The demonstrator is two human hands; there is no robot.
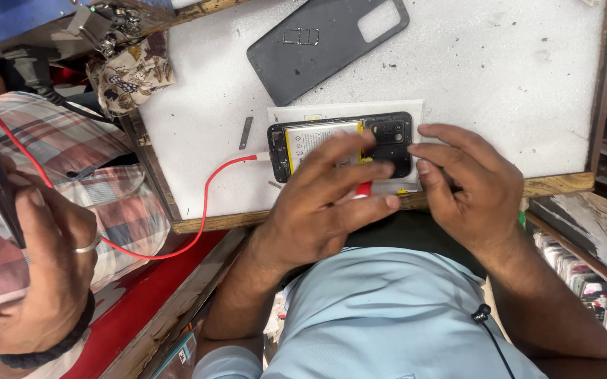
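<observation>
An opened phone [387,133] lies on a white sheet on the work board, its battery [310,137] exposed and a red cable [208,186] plugged into its left end. My left hand [324,203] lies over the phone's middle, closed around a small red-handled tool [363,188]. My right hand [464,186] pinches the phone's right end, by the camera block, between fingers and thumb. The tool's tip is hidden under my fingers.
The phone's dark grey back cover [317,49] lies further up the white board [500,77]. A small metal strip [246,132] lies left of the phone. At left, another person in a plaid shirt holds a dark device in a ringed hand [44,267]. A patterned cloth [131,74] sits at the board's corner.
</observation>
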